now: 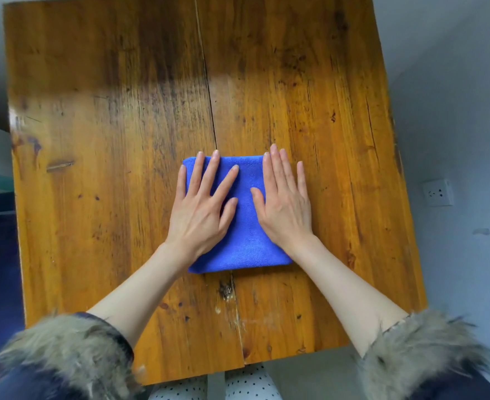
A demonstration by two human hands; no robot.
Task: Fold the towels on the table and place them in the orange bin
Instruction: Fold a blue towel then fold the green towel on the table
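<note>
While both hands lie flat, fingers straight and gripping nothing, the left hand (200,206) and right hand (285,203) press the folded blue towel (245,226) mid-desk (93,140). Next: lifting it binward (orange bin unseen).

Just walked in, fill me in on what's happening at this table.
A person is pressing both hands flat on a folded blue towel lying on the wooden table. The left hand covers its left side, the right hand its right side, fingers straight. The orange bin isn't clearly in view, so the towel has yet to go in.
</note>
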